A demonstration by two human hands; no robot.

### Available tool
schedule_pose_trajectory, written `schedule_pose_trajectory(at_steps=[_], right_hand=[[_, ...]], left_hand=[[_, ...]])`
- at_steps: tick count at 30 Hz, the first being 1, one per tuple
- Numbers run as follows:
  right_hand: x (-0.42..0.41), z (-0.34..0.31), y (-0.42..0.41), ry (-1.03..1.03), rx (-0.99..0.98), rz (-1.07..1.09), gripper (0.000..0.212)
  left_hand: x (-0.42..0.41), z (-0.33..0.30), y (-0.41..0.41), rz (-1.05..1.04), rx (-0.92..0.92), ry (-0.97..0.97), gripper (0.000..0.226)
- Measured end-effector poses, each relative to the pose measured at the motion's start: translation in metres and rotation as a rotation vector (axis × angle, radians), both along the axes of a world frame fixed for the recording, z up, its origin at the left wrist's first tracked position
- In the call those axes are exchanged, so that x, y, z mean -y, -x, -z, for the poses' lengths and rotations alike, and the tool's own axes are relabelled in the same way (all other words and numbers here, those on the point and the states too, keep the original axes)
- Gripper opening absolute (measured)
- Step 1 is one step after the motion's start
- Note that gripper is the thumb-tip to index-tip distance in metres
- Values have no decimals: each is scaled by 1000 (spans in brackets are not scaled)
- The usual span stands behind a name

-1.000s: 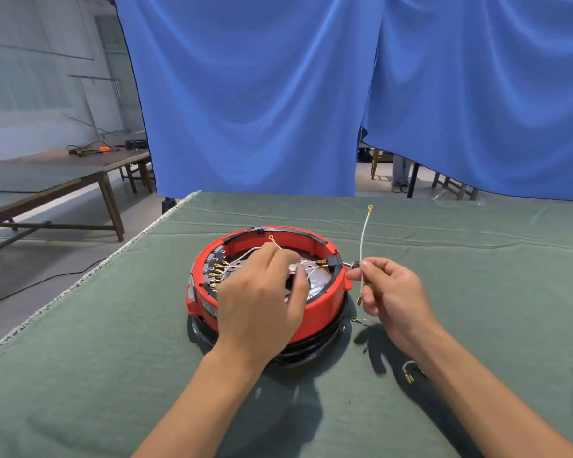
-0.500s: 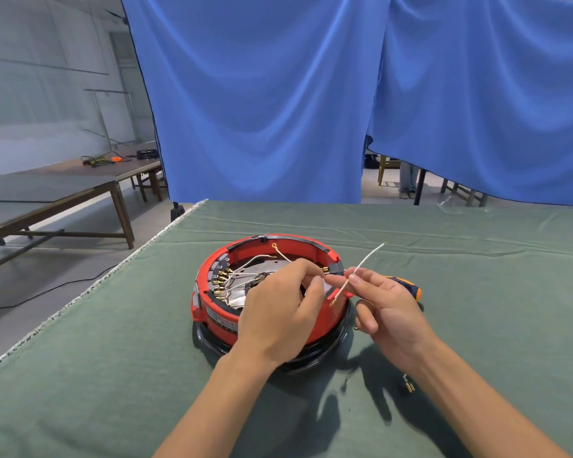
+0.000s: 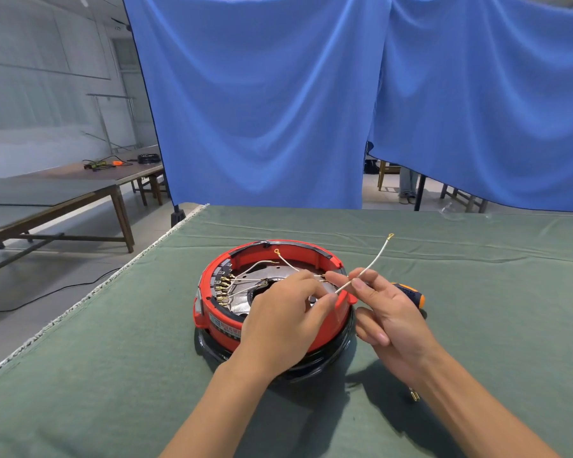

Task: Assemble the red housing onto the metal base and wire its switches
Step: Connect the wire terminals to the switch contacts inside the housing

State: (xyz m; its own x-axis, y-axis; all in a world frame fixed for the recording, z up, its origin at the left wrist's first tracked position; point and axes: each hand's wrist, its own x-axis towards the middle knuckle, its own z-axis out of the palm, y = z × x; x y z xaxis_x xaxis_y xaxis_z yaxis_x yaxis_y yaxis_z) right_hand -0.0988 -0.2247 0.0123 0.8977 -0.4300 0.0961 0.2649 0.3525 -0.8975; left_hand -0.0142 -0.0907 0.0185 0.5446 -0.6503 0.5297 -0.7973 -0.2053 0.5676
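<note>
The red housing [image 3: 272,319] sits on its black-rimmed metal base [image 3: 311,365] in the middle of the green cloth-covered table [image 3: 113,375]. A white label [image 3: 225,327] on its near left wall carries print too small to read. The left hand [image 3: 285,328] reaches into the housing, fingers curled on the white wire [image 3: 368,269], which the right hand [image 3: 387,315] pinches too. An orange-handled screwdriver [image 3: 412,294] lies right of the housing.

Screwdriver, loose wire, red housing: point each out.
Screwdriver [image 3: 412,294], head view, on its orange-and-black handle behind the right hand.
Loose wire [image 3: 372,261], head view, on the white sleeve midway along.
Red housing [image 3: 209,294], head view, on the left rim.
</note>
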Motion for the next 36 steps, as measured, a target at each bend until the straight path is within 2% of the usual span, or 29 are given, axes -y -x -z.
schedule_pose_trajectory(at_steps=[2, 4, 6, 8, 10, 12, 17, 22, 26, 28, 32, 36], right_hand=[[-1, 1, -1, 120, -61, 120, 8], [-2, 5, 0, 328, -88, 356, 16], [-4, 7, 1, 586, -4, 606, 23], [-6, 3, 4, 928, 132, 766, 20], [-8, -2, 3, 1242, 242, 805, 9], [-9, -4, -1, 1377, 245, 741, 12], [-2, 1, 0, 1385, 198, 591, 8], [-1, 1, 2, 1304, 153, 569, 8], [-1, 3, 2, 1232, 138, 535, 8], [-1, 4, 1, 1193, 131, 527, 7], [-1, 6, 1, 1099, 88, 463, 12], [-3, -2, 1, 873, 21, 263, 14]], left_hand=[[1, 0, -2, -28, -43, 28, 22], [2, -2, -4, -58, -85, 24, 28], [3, -4, -5, -63, -111, -14, 31], [3, -6, -6, -33, -116, -57, 33], [3, -6, -6, 8, -124, -58, 32], [2, -6, -7, 30, -134, -24, 32], [0, -7, -7, 59, -183, 59, 34], [-1, -11, -6, 90, -359, 148, 36], [-2, -11, -8, 131, -395, 135, 24], [-3, -11, -8, 147, -386, 108, 20], [-3, -9, -9, 135, -329, 82, 25], [-3, -6, -7, 64, -172, 89, 19]])
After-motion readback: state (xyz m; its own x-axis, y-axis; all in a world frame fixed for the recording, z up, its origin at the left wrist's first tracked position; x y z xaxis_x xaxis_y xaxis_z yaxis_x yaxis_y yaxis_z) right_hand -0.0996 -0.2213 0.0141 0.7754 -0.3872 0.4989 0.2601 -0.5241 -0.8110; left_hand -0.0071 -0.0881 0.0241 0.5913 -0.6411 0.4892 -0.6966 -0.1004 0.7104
